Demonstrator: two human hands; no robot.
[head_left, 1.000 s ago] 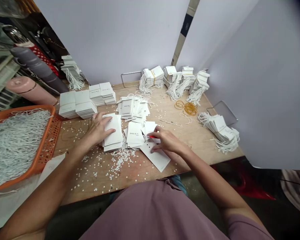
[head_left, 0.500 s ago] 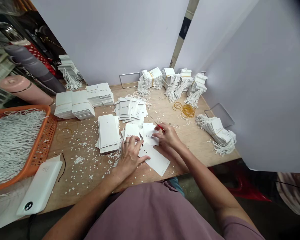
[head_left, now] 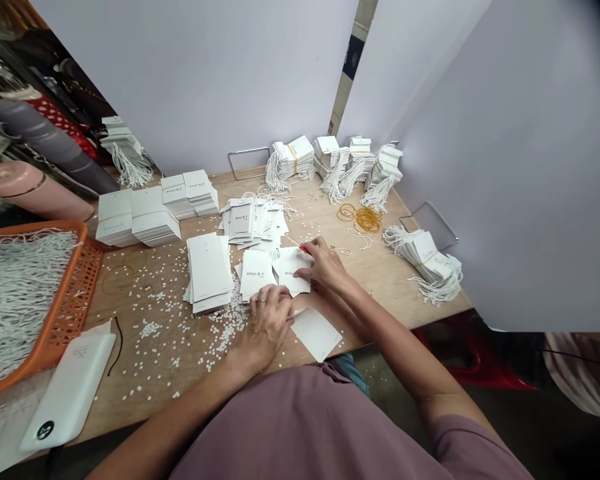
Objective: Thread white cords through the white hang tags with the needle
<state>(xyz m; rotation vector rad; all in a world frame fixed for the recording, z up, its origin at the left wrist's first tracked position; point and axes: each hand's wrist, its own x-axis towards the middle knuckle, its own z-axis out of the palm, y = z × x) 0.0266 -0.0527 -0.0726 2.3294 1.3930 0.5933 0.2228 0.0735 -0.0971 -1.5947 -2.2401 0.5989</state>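
Note:
My left hand [head_left: 269,319] lies curled on a loose white card [head_left: 314,331] near the table's front edge, fingers closed over the card's left end. My right hand [head_left: 321,265] rests on a small pile of white printed tags [head_left: 291,268] and pinches a thin red-handled tool [head_left: 300,246] that points back and left. A neat stack of blank white cards [head_left: 208,270] sits just left of my left hand. Another printed tag pile [head_left: 256,272] lies between the hands.
Bundled tags with white strings [head_left: 340,163] line the back wall and right edge [head_left: 427,257]. Yellow rubber bands [head_left: 363,217] lie behind my right hand. An orange basket of white strings [head_left: 27,287] and a white power bank [head_left: 67,390] sit left. Punched paper dots litter the wooden table [head_left: 170,347].
My left hand left the blank card stack, crossed right and closed on the loose card. My right hand shifted slightly back onto the tag pile with the red tool.

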